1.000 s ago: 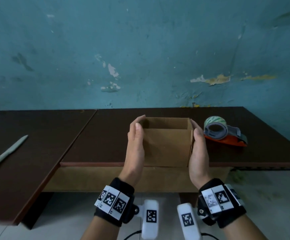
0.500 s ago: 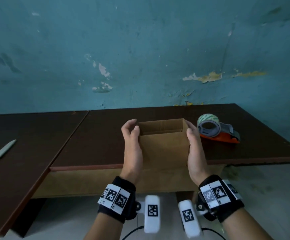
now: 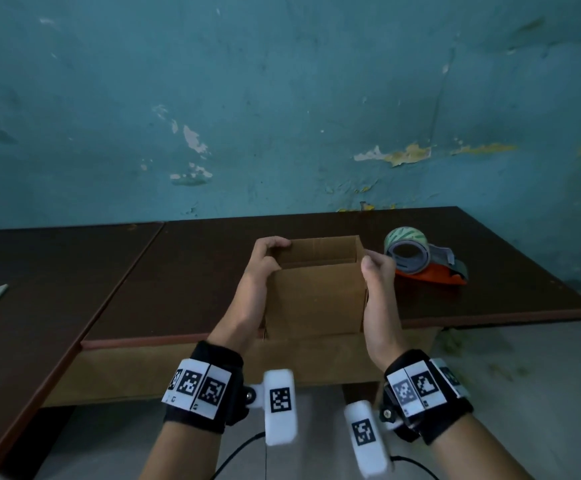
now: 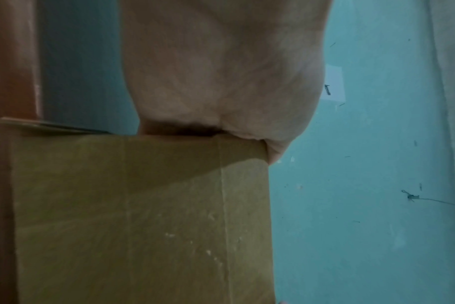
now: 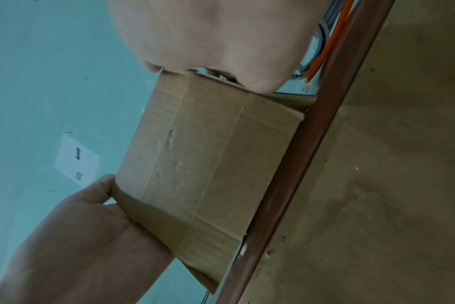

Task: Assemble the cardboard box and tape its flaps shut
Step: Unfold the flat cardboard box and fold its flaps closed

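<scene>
Since the cardboard box point(image 3: 315, 299) sits open-topped at the table's point(image 3: 192, 271) near edge, the left hand point(image 3: 252, 282) and right hand point(image 3: 379, 282) clamp its sides, fingers curled over the rim — probably squaring it up — tape dispenser point(image 3: 424, 259) waiting just right.

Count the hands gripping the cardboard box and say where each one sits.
2. The left hand grips the cardboard box on its left side, fingers curled over the top rim; the right hand holds its right side, beside the tape dispenser.
</scene>
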{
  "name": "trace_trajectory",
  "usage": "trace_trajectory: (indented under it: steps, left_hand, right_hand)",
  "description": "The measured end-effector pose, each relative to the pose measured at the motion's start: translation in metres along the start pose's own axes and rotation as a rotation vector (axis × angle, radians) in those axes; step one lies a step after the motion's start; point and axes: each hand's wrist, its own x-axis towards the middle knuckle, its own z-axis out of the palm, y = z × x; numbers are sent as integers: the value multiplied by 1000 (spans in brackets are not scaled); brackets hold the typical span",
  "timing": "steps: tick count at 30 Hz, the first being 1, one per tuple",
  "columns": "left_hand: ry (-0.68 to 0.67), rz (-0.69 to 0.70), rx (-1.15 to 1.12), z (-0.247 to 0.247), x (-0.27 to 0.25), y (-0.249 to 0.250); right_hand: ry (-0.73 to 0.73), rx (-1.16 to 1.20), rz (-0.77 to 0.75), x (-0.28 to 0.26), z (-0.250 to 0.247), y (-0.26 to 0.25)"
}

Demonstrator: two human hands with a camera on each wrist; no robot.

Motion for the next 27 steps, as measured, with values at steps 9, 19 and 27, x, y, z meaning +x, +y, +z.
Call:
trace_trajectory:
  steps: [9,19,27]
  left_hand:
    - [-105,-96,-29,-1,6,5]
    - [-45,-179,-285,-3,8,-8]
    - [292,-93,-298,-2,21,-29]
  right_hand:
    - [18,-27,-3,3,1,2]
    - [39,-14,-16,3,2,4]
    - [22,-10,-61,4,4,10]
